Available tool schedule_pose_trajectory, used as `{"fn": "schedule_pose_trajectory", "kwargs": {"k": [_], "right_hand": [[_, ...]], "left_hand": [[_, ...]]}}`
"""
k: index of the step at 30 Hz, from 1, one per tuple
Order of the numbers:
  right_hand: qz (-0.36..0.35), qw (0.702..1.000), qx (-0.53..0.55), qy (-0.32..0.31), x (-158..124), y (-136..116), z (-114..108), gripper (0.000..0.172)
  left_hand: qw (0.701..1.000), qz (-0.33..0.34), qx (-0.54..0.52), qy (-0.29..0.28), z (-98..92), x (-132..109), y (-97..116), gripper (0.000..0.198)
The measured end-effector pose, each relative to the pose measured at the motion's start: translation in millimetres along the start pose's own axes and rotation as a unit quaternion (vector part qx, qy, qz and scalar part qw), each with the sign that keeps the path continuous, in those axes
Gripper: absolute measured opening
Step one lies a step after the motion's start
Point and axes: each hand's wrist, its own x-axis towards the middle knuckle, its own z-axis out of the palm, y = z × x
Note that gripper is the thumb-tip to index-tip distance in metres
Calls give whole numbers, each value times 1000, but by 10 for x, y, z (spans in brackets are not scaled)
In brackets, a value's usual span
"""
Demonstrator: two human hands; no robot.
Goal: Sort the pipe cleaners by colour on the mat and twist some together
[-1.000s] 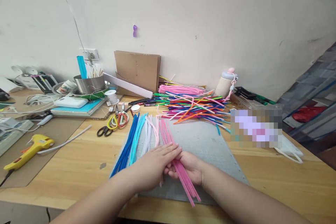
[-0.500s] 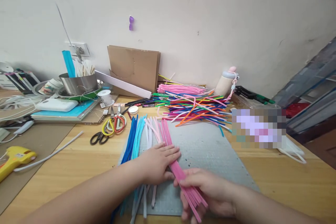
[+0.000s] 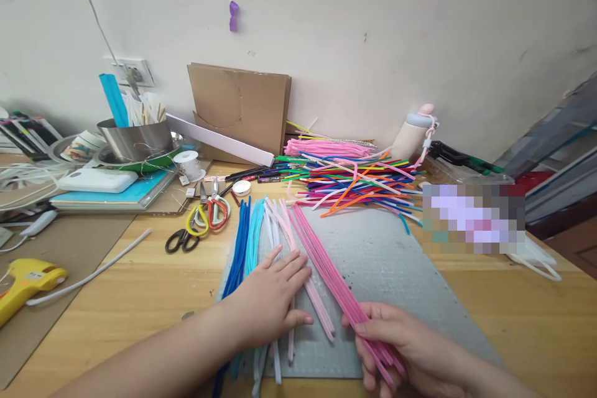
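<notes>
My right hand (image 3: 387,339) is closed round the lower part of a bundle of dark pink pipe cleaners (image 3: 333,277), whose far ends rest on the grey cutting mat (image 3: 396,261). My left hand (image 3: 280,295) lies flat, fingers spread, over the pale pink pipe cleaners (image 3: 319,311) and the white pipe cleaners (image 3: 275,236), covering their middles. Left of it, light blue pipe cleaners (image 3: 254,233) and dark blue pipe cleaners (image 3: 240,242) lie side by side, partly hidden under my left wrist and forearm.
A heap of mixed pipe cleaners (image 3: 354,180) lies behind the mat, near a bottle (image 3: 408,137). Several scissors (image 3: 200,217) and a wire spool (image 3: 189,165) sit to the left. A yellow glue gun (image 3: 32,283) lies far left. Cardboard (image 3: 237,112) leans on the wall.
My right hand has moved right with the dark pink bundle, away from the pale pink ones. My left hand no longer touches that bundle and lies on the lighter strands. The view has shifted slightly.
</notes>
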Motion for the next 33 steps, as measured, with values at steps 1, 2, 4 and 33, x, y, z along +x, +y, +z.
{"fn": "schedule_pose_trajectory", "kwargs": {"k": [1, 2, 4, 33], "right_hand": [[4, 1000, 1, -1, 8, 4, 14, 22], [9, 1000, 0, -5, 19, 10, 35, 22], [21, 1000, 1, -17, 44, 24, 95, 22], [-419, 617, -614, 259, 1308, -1771, -653, 10]], "left_hand": [[1000, -2, -1, 7, -21, -24, -12, 70], [1000, -4, -3, 14, -45, -45, -18, 68], [1000, -5, -6, 22, -99, -74, -5, 64], [998, 31, -60, 5, 48, 85, 38, 67]]}}
